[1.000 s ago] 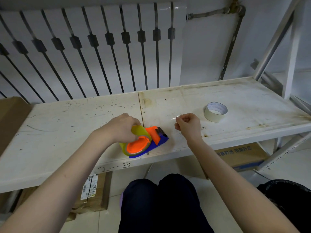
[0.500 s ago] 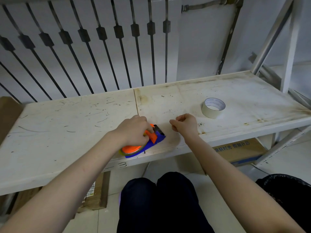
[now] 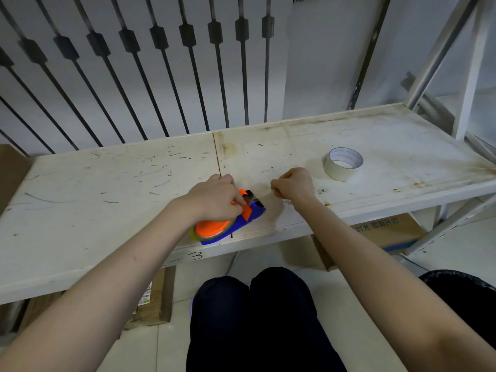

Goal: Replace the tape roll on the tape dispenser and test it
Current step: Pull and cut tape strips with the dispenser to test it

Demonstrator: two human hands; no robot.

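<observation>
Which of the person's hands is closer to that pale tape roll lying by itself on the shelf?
The right hand. Pinching clear tape, it sits just left of the pale tape roll, not touching it; the left hand is farther away, gripping the tape dispenser.

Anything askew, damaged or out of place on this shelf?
Nothing spilled or broken. The shelf is scratched and stained. The tape dispenser lies on its side near its front edge, gripped by the left hand while the right hand pinches a tape strip. A loose tape roll sits apart.
</observation>
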